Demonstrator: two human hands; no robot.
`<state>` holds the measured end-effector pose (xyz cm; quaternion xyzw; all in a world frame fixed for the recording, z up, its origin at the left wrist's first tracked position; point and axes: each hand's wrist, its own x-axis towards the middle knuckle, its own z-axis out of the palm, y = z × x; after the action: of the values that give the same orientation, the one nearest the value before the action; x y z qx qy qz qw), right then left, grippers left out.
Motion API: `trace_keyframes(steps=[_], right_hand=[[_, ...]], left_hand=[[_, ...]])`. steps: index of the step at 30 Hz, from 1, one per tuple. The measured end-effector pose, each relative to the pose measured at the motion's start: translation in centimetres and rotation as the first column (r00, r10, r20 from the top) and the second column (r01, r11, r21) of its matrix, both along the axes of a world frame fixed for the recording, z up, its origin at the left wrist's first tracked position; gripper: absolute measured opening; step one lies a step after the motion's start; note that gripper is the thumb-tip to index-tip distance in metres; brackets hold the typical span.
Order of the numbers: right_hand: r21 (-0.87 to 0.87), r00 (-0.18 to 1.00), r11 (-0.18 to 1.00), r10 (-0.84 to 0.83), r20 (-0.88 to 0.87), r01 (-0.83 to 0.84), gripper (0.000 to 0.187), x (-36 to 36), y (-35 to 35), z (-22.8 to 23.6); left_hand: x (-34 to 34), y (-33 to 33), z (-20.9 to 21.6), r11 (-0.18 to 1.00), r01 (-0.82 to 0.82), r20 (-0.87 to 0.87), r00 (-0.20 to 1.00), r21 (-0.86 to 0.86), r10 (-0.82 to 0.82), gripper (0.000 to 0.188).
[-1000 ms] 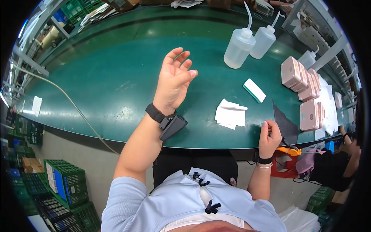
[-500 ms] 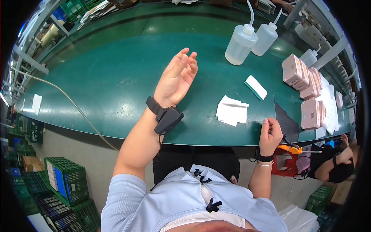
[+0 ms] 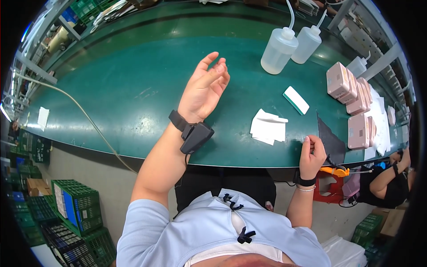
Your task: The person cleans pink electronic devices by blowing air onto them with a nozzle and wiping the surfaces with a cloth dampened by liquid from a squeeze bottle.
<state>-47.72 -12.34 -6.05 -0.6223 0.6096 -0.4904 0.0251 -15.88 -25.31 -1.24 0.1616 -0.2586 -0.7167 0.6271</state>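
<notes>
My left hand (image 3: pixel 204 89) is raised over the green table, palm turned up, fingers apart and slightly bent, with nothing in it. A black device (image 3: pixel 196 137) is strapped to that wrist. At the table's near edge my right hand (image 3: pixel 312 153) is curled into a loose fist, and no object shows in it. Folded white cloths (image 3: pixel 269 127) lie between the two hands, nearer the right one. Behind them is a white block with a green side (image 3: pixel 296 100). A black cloth (image 3: pixel 330 140) spreads just right of my right hand.
Clear squeeze bottles (image 3: pixel 279 51) stand at the back right, near stacked pink boxy devices (image 3: pixel 359 131). A pale cable (image 3: pixel 84 113) crosses the left side. An orange-handled tool (image 3: pixel 336 171) is by the right wrist. Green crates (image 3: pixel 78 207) stand lower left; another person's arm (image 3: pixel 387 180) shows at right.
My left hand's fingers have shifted slightly, the thumb now bent more across. My right hand keeps its curl. The other person's arm at the right has moved.
</notes>
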Motion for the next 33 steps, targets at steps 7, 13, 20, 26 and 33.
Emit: trace_keyframes(steps=[7,13,20,26,33], right_hand=[[0.004,1.0,1.0,0.008,-0.004,-0.008,0.004,-0.1,-0.1,0.0],[0.02,1.0,1.0,0.002,-0.003,-0.002,0.006,0.1,0.1,0.1],[0.03,1.0,1.0,0.005,-0.006,-0.005,0.008,0.1,0.0,0.1],[-0.009,0.999,1.0,0.006,-0.032,-0.006,0.005,-0.2,-0.1,-0.1],[0.011,1.0,1.0,0.008,-0.018,-0.008,0.006,-0.1,-0.1,-0.1]], left_hand=[[0.5,0.0,-0.1,0.963,-0.056,0.205,0.972,-0.262,0.113,0.029],[-0.2,0.3,0.6,0.938,-0.189,0.385,0.874,-0.29,0.295,0.031],[0.3,-0.1,0.6,0.951,-0.231,0.329,0.899,-0.204,0.289,0.055],[0.6,0.3,1.6,0.974,-0.211,0.113,0.969,-0.087,0.22,0.065],[0.8,-0.6,0.8,0.958,-0.252,0.25,0.927,-0.138,0.28,0.058]])
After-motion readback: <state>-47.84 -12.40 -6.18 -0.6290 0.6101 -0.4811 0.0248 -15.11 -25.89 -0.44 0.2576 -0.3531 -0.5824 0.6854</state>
